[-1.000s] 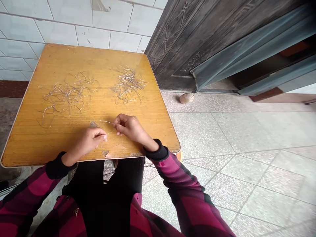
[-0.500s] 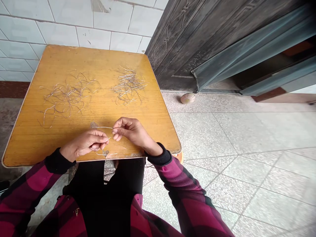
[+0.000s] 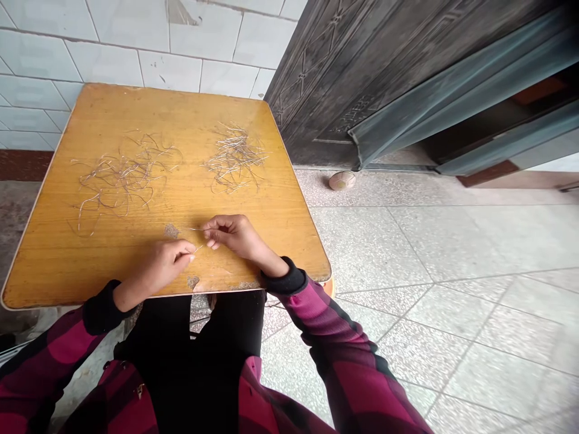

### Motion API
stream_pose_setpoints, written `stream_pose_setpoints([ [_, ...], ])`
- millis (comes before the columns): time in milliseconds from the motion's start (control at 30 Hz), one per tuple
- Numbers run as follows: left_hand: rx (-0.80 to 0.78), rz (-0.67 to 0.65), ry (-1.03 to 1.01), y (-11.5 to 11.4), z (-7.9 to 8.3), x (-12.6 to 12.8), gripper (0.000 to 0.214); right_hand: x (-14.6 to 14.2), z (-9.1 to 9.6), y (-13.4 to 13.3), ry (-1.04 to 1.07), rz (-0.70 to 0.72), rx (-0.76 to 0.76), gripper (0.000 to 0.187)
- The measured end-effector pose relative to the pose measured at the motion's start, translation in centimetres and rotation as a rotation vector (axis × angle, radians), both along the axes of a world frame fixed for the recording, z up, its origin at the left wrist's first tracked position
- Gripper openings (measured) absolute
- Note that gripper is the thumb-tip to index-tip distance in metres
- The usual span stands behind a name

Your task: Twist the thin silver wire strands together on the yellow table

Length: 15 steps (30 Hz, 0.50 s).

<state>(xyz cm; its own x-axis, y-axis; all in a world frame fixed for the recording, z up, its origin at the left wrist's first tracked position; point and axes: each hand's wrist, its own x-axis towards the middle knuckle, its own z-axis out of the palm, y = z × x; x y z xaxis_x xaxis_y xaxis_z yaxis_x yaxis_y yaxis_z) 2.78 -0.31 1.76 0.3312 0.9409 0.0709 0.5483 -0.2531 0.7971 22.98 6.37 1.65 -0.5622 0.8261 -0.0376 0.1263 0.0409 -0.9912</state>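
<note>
My left hand point(image 3: 160, 264) and my right hand point(image 3: 230, 234) are held close together over the near part of a small wooden table point(image 3: 54, 253). Both pinch a thin silvery wire point(image 3: 197, 229) between thumb and fingers; a short end sticks out to the left of my right hand. A loose tangle of curved wires point(image 3: 120, 175) lies at the table's left middle. A denser heap of shorter, straighter wires point(image 3: 235, 158) lies at the right middle. My sleeves are red and black plaid.
The table stands against a white tiled wall point(image 3: 136, 36). A dark carved door point(image 3: 362, 78) is to the right, with a small round stone point(image 3: 341, 179) on the speckled tile floor point(image 3: 429, 271). The table's near edge has chipped spots point(image 3: 193, 281).
My hands stayed pinched on the wire and shifted slightly back and forth near the front edge; the wire end left of my right hand looks shorter than half a second ago.
</note>
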Motion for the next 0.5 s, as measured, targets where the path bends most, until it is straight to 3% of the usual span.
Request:
stream_pose_setpoints([
  [67,0.206,-0.006,0.114,-0.4,-0.5,0.1,0.012,-0.2,-0.6,0.3,-0.091,-0.008,0.104,0.013],
  [133,0.316,-0.023,0.184,-0.7,-0.7,0.1,0.014,-0.3,-0.9,0.4,-0.185,-0.025,0.23,0.011],
  [333,0.45,0.0,0.269,-1.6,-0.1,-0.3,0.011,0.2,-0.6,0.6,-0.377,-0.078,0.504,0.008],
  [500,0.525,-0.048,0.525,-1.9,0.2,-0.7,0.047,1.8,-0.1,0.2,-0.43,-0.104,0.647,0.015],
])
